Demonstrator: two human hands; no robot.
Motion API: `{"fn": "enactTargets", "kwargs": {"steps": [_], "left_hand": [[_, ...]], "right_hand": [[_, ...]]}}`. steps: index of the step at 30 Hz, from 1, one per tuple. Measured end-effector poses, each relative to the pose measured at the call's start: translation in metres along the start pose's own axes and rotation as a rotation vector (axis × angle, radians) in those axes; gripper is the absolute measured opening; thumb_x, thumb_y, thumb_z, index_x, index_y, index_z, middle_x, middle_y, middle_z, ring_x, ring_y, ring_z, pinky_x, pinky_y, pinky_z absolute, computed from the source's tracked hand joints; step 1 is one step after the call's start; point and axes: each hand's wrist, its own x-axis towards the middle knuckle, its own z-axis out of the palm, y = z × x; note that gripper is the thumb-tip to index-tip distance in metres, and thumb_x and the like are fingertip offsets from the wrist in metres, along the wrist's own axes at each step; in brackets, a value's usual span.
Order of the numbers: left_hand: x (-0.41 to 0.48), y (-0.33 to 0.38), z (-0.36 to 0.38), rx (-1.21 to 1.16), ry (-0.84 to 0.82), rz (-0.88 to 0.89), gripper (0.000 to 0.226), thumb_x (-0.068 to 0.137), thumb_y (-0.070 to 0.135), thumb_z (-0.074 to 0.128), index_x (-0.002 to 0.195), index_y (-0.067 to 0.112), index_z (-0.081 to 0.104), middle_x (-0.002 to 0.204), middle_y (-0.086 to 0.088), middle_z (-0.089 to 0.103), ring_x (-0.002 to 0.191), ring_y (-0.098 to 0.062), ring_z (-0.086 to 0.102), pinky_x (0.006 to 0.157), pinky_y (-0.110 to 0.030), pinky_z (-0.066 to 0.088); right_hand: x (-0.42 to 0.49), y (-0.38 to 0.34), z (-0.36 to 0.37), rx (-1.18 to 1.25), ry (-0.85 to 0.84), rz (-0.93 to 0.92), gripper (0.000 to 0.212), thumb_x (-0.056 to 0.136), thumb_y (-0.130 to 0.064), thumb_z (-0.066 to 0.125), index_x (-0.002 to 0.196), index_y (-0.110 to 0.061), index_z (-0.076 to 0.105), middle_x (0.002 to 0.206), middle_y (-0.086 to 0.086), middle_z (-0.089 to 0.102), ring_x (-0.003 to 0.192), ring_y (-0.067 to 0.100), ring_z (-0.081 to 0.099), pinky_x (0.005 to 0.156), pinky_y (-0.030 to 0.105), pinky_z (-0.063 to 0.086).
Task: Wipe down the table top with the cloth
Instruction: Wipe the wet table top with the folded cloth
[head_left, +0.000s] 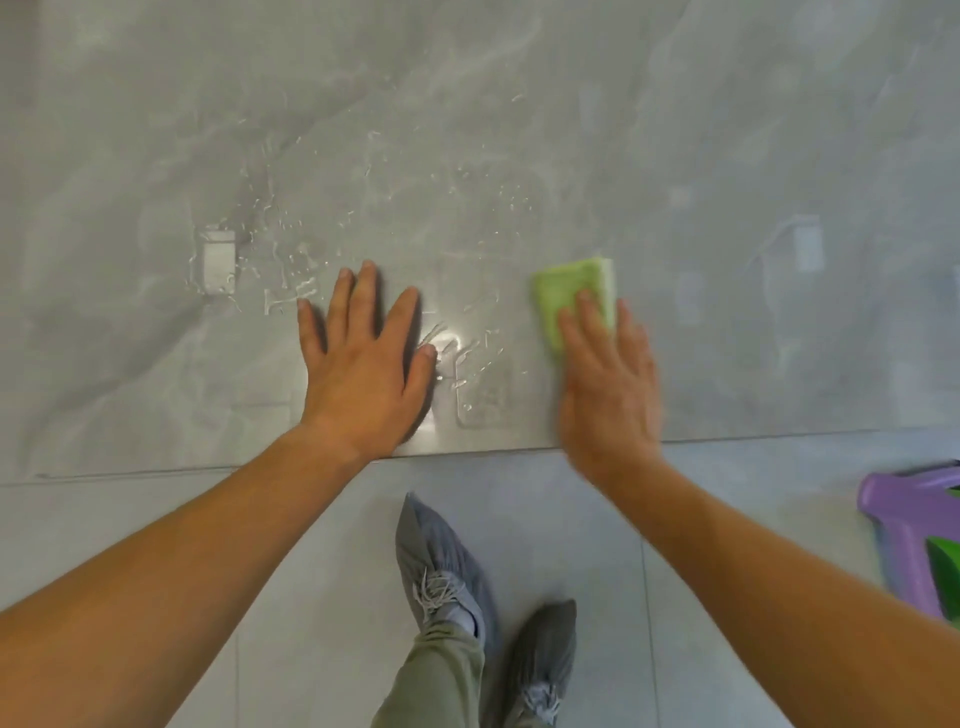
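The grey marble-patterned table top (467, 130) fills the upper part of the head view and is streaked with water drops in its middle. A folded light green cloth (571, 288) lies flat on it near the front edge. My right hand (605, 384) presses on the cloth with straight fingers, covering its near half; the hand looks blurred. My left hand (363, 364) rests flat on the wet table with fingers spread, to the left of the cloth and apart from it.
The table's front edge (467, 452) runs across the view just below my wrists. Below it is a grey tiled floor with my two covered shoes (447, 571). A purple plastic object (909, 525) stands on the floor at the right.
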Motion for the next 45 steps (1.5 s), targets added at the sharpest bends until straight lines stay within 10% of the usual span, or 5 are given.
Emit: {"fn": "enactTargets", "kwargs": {"steps": [18, 25, 32, 39, 45], "left_hand": [[0.019, -0.028, -0.008, -0.078, 0.112, -0.037, 0.05, 0.101, 0.043, 0.031, 0.15, 0.03, 0.031, 0.165, -0.006, 0.013, 0.151, -0.027, 0.006, 0.119, -0.047, 0.002], [0.032, -0.044, -0.001, 0.026, -0.003, -0.028, 0.064, 0.101, 0.055, 0.021, 0.158, 0.033, 0.004, 0.166, -0.005, -0.013, 0.151, -0.025, -0.018, 0.12, -0.052, -0.012], [0.052, -0.045, -0.019, -0.037, 0.16, -0.013, 0.042, 0.098, 0.044, 0.035, 0.134, 0.025, 0.044, 0.146, -0.009, 0.034, 0.137, -0.033, 0.027, 0.115, -0.051, 0.013], [0.093, -0.054, -0.03, -0.037, 0.101, 0.017, 0.056, 0.101, 0.045, 0.035, 0.153, 0.025, 0.026, 0.166, -0.011, 0.004, 0.152, -0.029, -0.003, 0.121, -0.049, -0.005], [0.129, -0.052, -0.038, 0.021, 0.024, 0.04, 0.065, 0.099, 0.052, 0.028, 0.158, 0.027, 0.011, 0.166, -0.01, -0.008, 0.152, -0.031, -0.013, 0.121, -0.051, -0.007]], "right_hand": [[-0.011, -0.035, 0.023, -0.044, -0.183, -0.475, 0.062, 0.087, -0.017, 0.039, 0.149, -0.02, 0.041, 0.16, 0.001, 0.033, 0.148, 0.038, 0.024, 0.121, 0.053, 0.019], [0.052, -0.035, 0.015, -0.023, -0.036, -0.011, 0.061, 0.094, -0.013, 0.044, 0.154, -0.021, 0.032, 0.165, 0.0, 0.02, 0.152, 0.037, 0.012, 0.123, 0.051, 0.013], [0.015, -0.024, 0.02, -0.068, -0.184, -0.659, 0.058, 0.091, -0.015, 0.048, 0.149, -0.021, 0.044, 0.159, 0.001, 0.035, 0.148, 0.037, 0.026, 0.12, 0.053, 0.02], [0.13, -0.017, 0.006, -0.021, -0.003, 0.02, 0.059, 0.096, -0.012, 0.043, 0.154, -0.023, 0.033, 0.165, -0.001, 0.021, 0.151, 0.036, 0.014, 0.123, 0.05, 0.012], [0.102, -0.018, 0.015, -0.049, -0.126, -0.464, 0.06, 0.091, -0.009, 0.05, 0.149, -0.019, 0.043, 0.159, 0.002, 0.035, 0.148, 0.037, 0.026, 0.12, 0.053, 0.02]]}}
